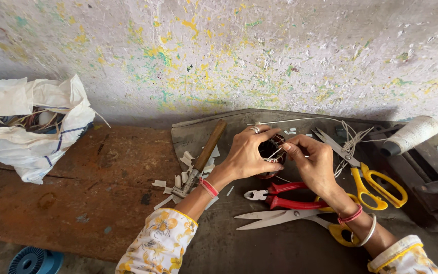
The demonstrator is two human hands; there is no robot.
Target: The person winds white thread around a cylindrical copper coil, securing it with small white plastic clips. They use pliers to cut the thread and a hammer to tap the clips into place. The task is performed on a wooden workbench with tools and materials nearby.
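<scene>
Paint-flecked plaster wall point(229, 56), left hand point(247, 155), right hand point(313, 162) gripping round, perhaps copper-wound coil point(271, 149)

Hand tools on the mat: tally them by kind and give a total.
Yellow-handled scissors: 2
Red-handled pliers: 1
Wooden-handled tool: 1
Total: 4

You are in a workshop: paint-spattered wall point(229, 56), rusty bench top point(77, 177), pliers point(285, 197), scissors point(366, 177), wooden-handled tool point(206, 152), thread spool point(411, 134).
</scene>
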